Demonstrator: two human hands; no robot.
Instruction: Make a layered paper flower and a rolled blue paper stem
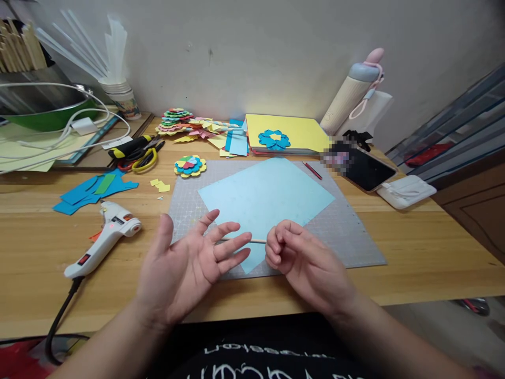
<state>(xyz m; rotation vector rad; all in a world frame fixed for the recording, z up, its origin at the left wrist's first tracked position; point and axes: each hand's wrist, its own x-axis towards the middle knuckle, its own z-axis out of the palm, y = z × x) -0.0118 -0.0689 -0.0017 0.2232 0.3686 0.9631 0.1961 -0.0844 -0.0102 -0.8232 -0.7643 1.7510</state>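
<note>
Right hand (305, 260): fingers loosely curled; whether they hold the thin stick (258, 241), I cannot tell.
Left hand (187, 263): open, palm up, gripping nothing.
Stick: across the light-blue paper (268, 195), between hands; probably light, stiff, best held near ends.
Paper: on cutting mat (347, 231); should crease easily, take by corners.

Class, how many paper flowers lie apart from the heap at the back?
2: a multicoloured flower at the back left corner of the grey mat, and a blue flower on the yellow sheet. More may be hidden in the heap.
</note>
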